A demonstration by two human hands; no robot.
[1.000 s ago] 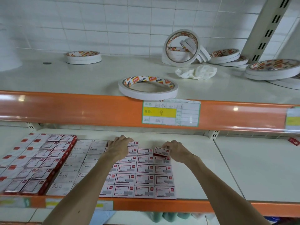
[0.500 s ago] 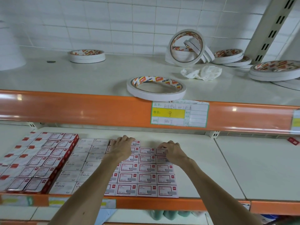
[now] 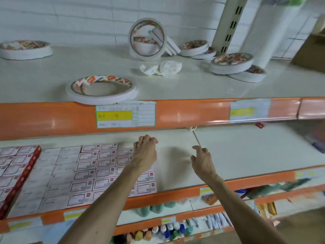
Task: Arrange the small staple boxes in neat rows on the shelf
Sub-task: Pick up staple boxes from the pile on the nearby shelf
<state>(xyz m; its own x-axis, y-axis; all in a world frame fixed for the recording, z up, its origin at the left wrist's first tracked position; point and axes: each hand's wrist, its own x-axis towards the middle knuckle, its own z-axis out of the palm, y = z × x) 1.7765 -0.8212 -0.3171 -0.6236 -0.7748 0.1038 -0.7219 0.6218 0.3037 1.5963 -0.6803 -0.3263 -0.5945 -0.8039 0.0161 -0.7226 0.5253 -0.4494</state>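
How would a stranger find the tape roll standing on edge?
Start at the top shelf, above the orange strip. By the tiled wall, behind the crumpled white wad, is the roll. Only it stands on edge; the other wide rolls lie flat.

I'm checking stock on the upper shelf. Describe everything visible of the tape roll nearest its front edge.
The tape roll is a wide, thin white ring lying flat, its inner core printed orange, red and yellow. It rests alone on the pale upper shelf at the front edge, just above a price label.
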